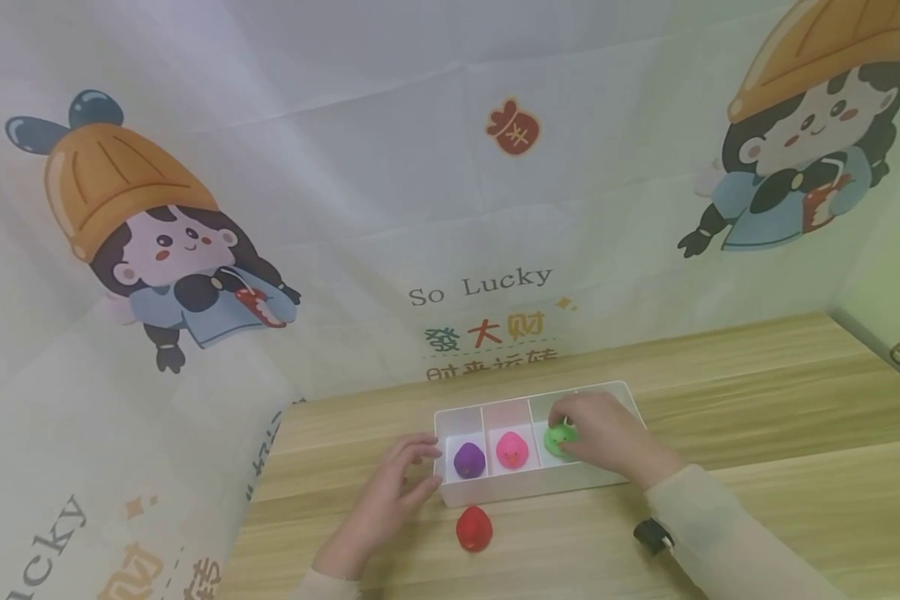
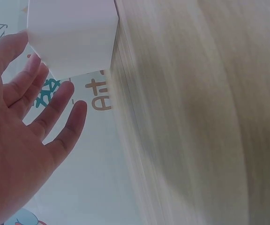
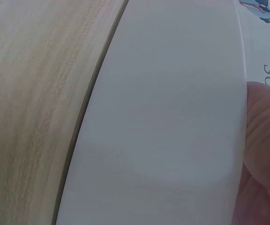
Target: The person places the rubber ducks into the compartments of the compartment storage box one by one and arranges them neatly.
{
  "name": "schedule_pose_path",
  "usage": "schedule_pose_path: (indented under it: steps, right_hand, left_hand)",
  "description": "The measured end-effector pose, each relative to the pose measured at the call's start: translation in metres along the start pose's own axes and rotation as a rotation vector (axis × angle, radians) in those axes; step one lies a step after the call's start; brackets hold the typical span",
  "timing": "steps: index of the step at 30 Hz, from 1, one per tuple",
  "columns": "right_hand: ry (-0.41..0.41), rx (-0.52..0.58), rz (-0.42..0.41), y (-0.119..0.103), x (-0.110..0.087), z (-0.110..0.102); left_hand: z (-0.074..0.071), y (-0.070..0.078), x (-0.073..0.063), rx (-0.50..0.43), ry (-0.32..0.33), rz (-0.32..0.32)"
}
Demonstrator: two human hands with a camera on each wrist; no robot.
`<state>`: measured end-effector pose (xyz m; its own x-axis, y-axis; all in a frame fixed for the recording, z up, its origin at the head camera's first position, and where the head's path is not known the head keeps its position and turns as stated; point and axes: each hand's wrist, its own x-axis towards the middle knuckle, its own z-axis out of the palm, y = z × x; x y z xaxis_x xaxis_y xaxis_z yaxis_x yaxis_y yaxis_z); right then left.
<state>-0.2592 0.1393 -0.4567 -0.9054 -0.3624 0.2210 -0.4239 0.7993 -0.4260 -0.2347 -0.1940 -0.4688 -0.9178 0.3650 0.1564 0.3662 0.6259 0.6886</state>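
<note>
A white box [image 1: 525, 487] with three compartments stands on the table. A purple rubber duck [image 1: 468, 460] sits in its left compartment and a pink rubber duck [image 1: 512, 450] in the middle one. Inside the right compartment my right hand [image 1: 603, 435] pinches a green rubber duck [image 1: 559, 438] between thumb and fingers. In the right wrist view the box's side wall hides most of that hand. My left hand [image 1: 393, 492] is at the box's left end, fingers spread and fingertips right at the rim. A red rubber duck [image 1: 474, 529] lies in front of the box.
The wooden table [image 1: 787, 417] meets a printed cloth backdrop [image 1: 375, 208] behind the box. More of the cloth hangs at the left and right sides. A small black device [image 1: 652, 536] is by the right sleeve.
</note>
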Motion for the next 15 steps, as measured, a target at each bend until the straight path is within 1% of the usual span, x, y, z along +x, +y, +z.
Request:
schedule_pose_path:
  steps: [6,10,13,15]
  right_hand:
    - [-0.024,-0.021,0.004,-0.0008,0.0014,-0.0003]
    - [-0.045,-0.004,0.009,-0.0007,0.0021,-0.0004]
    - [-0.040,0.012,0.002,0.0014,0.0015,0.0007]
    - [-0.022,0.028,-0.018,0.0028,0.0003,0.0013]
  left_hand:
    - [0.0008,-0.0002,0.0001,0.006,0.002,0.002]
    - [0.0005,0.0003,-0.0004,0.007,-0.004,-0.005]
    - [0.0003,0.0008,-0.0003,0.005,-0.004,-0.008]
    - [0.0003,0.0010,-0.0003,0.006,-0.003,-0.009]
